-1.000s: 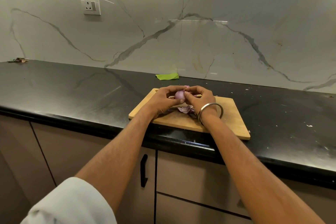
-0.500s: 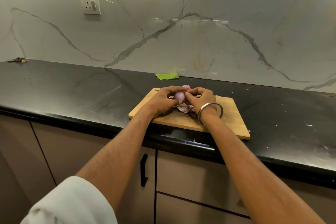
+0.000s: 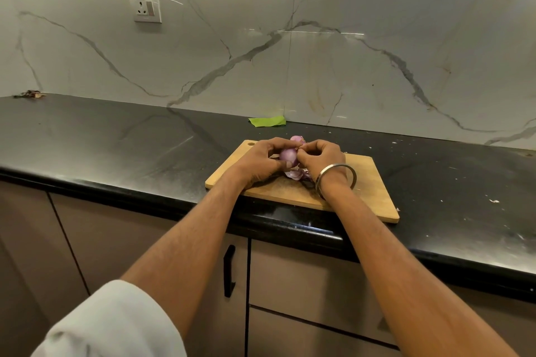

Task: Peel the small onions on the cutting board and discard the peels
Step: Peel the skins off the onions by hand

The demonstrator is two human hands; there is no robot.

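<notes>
Hands met over a wooden cutting board [image 3: 365,182]: the left hand [image 3: 258,164] cupped a small purple onion [image 3: 288,156], thumb pressed to its underside, while the right hand [image 3: 322,158], a steel bangle [image 3: 336,180] on its wrist, pinched at the onion's top. Loose purple peels [image 3: 294,174] lay on the board just beneath, another scrap [image 3: 298,139] behind the fingers. The board sat at the front edge of a black desk [image 3: 116,148]; a green scrap [image 3: 267,121] lay near the marble wall [image 3: 348,52].
</notes>
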